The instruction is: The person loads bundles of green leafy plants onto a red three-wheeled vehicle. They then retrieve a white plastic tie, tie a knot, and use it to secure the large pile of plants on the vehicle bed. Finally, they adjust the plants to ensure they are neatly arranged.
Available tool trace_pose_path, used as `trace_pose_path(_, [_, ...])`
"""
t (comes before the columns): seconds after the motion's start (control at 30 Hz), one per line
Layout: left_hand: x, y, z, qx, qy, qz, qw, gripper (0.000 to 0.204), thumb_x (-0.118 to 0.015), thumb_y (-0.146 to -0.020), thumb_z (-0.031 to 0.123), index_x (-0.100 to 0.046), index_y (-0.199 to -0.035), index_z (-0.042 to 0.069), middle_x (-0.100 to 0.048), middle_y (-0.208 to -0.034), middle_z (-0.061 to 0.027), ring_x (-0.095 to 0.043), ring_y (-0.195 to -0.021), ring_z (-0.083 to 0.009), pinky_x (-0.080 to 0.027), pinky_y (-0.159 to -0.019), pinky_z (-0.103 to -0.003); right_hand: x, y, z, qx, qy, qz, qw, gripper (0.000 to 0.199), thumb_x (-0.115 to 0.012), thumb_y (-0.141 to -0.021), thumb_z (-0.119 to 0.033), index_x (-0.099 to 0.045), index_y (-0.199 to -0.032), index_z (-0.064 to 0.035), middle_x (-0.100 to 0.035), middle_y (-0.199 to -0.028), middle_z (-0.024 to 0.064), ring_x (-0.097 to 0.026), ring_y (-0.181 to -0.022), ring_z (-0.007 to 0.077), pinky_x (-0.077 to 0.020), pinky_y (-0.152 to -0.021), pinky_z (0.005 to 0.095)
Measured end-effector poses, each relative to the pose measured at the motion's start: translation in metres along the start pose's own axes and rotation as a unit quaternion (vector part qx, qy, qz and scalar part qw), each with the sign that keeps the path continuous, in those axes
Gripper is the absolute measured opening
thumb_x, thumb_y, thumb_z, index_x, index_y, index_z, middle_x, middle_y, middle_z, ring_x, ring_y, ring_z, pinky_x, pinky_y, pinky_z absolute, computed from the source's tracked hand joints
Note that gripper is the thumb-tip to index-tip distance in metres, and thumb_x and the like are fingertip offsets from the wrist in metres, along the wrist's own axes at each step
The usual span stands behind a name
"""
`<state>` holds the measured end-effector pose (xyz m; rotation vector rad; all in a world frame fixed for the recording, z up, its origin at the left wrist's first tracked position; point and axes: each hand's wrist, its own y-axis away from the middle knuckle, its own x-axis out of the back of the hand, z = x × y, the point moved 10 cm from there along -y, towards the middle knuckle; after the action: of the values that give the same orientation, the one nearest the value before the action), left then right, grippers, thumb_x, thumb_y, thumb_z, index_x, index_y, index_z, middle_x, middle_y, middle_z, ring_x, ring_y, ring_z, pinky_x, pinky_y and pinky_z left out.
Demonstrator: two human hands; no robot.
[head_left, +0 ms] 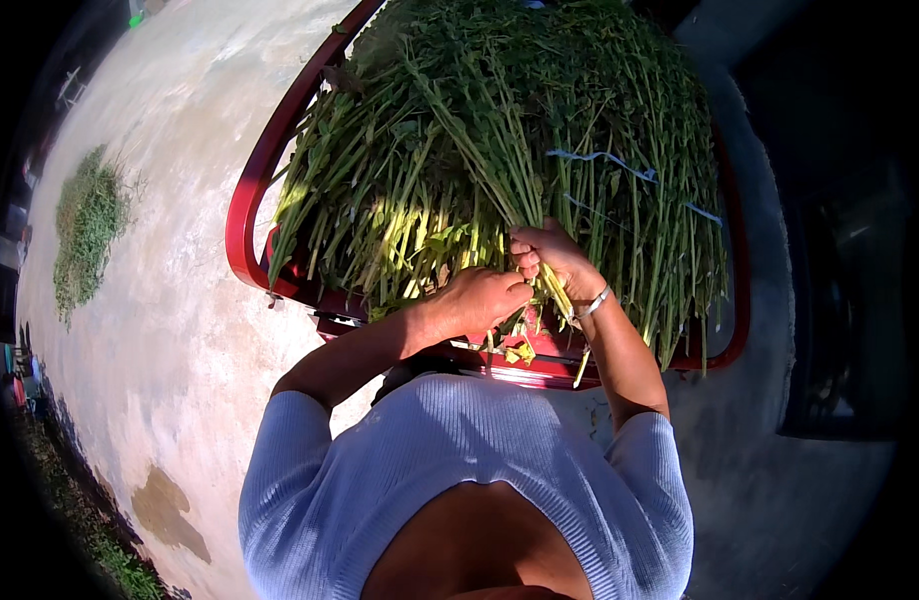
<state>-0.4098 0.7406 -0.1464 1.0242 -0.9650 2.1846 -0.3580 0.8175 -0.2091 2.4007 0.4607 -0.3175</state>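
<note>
Pale blue ribbed knit top with short sleeves ending above the elbows, low scooped neckline, bare forearms, slim silver bangle round the right wrist, left wrist without anything worn, no gloves on either of the hands

Green stalks, paler yellow-green at the cut ends. Red frame, glossy, curving round the heap. Thin blue string across the stalks. Silver bangle by the right hand. Pale blue ribbed top. Ground grey-beige, blotched with brown stains. Loose green pile on it.
</note>
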Motion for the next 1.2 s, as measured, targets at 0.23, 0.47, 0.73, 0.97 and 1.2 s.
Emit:
trace_pose_path(0.23, [-0.041, 0.005, -0.09, 0.192, 0.682, -0.033, 0.705, 0.083, -0.057, -0.084, 0.053, -0.027, -0.136, -0.004, -0.042, -0.132, -0.022, -0.048, -0.116, -0.0329, -0.041, -0.096, -0.044, 0.021, 0.036, -0.008, 0.018, 0.018, 0.049, 0.998, 0.017, -0.056, -0.09, -0.015, -0.047, -0.079, -0.0059, -0.047, -0.06, 0.0004, -0.039, -0.043, 0.0057, -0.0295, -0.037, 0.0217])
trace_pose_path(0.47, [0.0, -0.068, -0.147, 0.246, 0.827, 0.246, 0.441, 0.069, -0.053, -0.083, 0.057, -0.042, -0.13, 0.007, -0.053, -0.123, -0.0154, -0.052, -0.111, -0.0343, -0.042, -0.094, -0.051, 0.019, 0.11, 0.002, 0.022, 0.179, 0.087, 0.98, 0.019, -0.056, -0.091, -0.021, -0.055, -0.089, -0.0019, -0.049, -0.061, 0.0, -0.043, -0.046, 0.0072, -0.0364, -0.042, 0.0226])
trace_pose_path(0.73, [0.061, -0.124, -0.164, 0.154, 0.848, 0.326, 0.387, 0.08, -0.05, -0.08, 0.065, -0.038, -0.134, 0.008, -0.046, -0.13, -0.019, -0.051, -0.111, -0.0388, -0.04, -0.093, -0.057, 0.041, 0.206, 0.001, 0.045, 0.308, 0.105, 0.945, 0.04, -0.058, -0.091, -0.028, -0.053, -0.065, 0.0026, -0.045, -0.051, 0.0029, -0.039, -0.047, 0.0095, -0.0349, -0.044, 0.0284])
trace_pose_path(0.97, [0.084, -0.249, -0.155, 0.005, 0.915, 0.197, 0.352, 0.068, -0.065, -0.08, 0.045, -0.039, -0.13, 0.008, -0.054, -0.112, -0.016, -0.058, -0.09, -0.0301, -0.05, -0.08, -0.047, 0.055, 0.263, -0.049, 0.188, 0.472, 0.244, 0.826, 0.045, -0.061, -0.087, -0.019, -0.039, -0.109, 0.014, -0.053, -0.075, 0.0253, -0.058, -0.066, 0.0257, -0.0442, -0.06, 0.0361])
trace_pose_path(1.2, [0.114, -0.432, -0.107, -0.008, 0.824, 0.149, 0.547, 0.056, -0.051, -0.088, 0.05, -0.046, -0.126, 0.009, -0.053, -0.117, -0.0149, -0.06, -0.094, -0.0309, -0.052, -0.079, -0.05, 0.125, 0.251, -0.088, 0.338, 0.406, 0.35, 0.773, 0.055, -0.059, -0.088, -0.015, -0.03, -0.129, 0.0084, -0.059, -0.076, 0.0127, -0.059, -0.063, 0.0168, -0.0475, -0.058, 0.0282])
